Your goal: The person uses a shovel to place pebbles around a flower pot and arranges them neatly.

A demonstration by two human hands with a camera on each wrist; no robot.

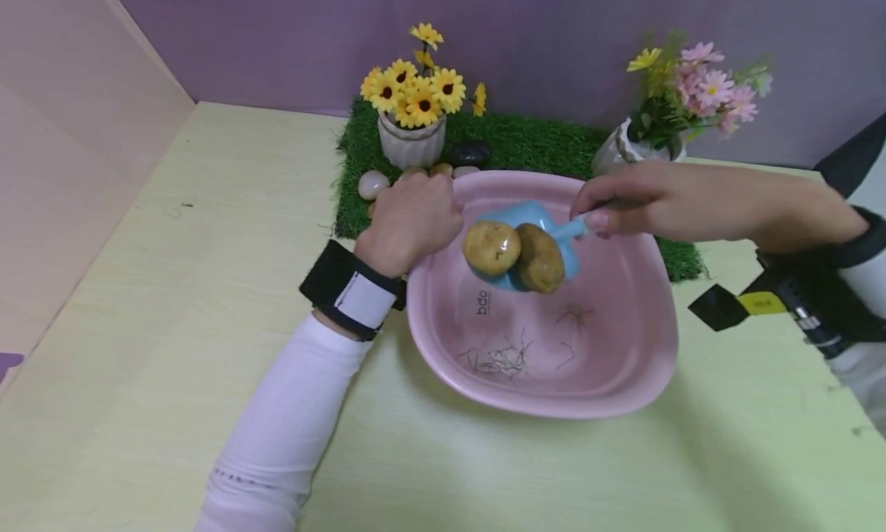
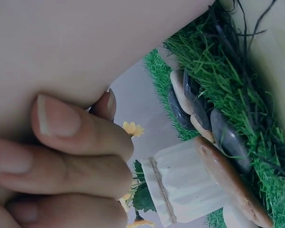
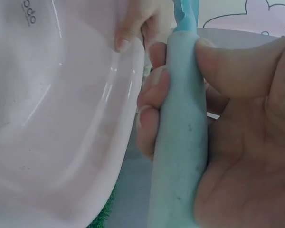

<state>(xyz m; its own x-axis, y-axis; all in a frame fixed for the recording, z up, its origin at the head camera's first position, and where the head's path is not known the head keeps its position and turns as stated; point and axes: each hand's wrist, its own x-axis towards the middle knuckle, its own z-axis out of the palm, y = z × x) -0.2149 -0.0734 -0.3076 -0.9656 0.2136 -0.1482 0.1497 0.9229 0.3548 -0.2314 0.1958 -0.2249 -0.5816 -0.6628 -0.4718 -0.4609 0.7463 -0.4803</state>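
My right hand (image 1: 640, 203) grips the pale blue-green handle (image 3: 181, 114) of a blue shovel (image 1: 524, 212). Two potatoes lie side by side on its blade: a lighter, shiny one (image 1: 490, 244) and a browner one (image 1: 542, 259). The shovel is over a pink basin (image 1: 547, 403), its blade within the rim as seen from above. At the basin's far left edge, my left hand (image 1: 415, 215) holds the rim, its thumb (image 3: 125, 43) on the inner side in the right wrist view. Curled left fingers (image 2: 85, 137) show in the left wrist view.
Thin grass blades (image 1: 500, 358) lie on the basin floor. Behind it, an artificial turf mat (image 1: 533, 141) bears smooth stones (image 1: 469, 154), a pot of yellow flowers (image 1: 411, 141) and a tilted pot of pink flowers (image 1: 616, 149). A purple wall (image 1: 291, 40) stands behind the table.
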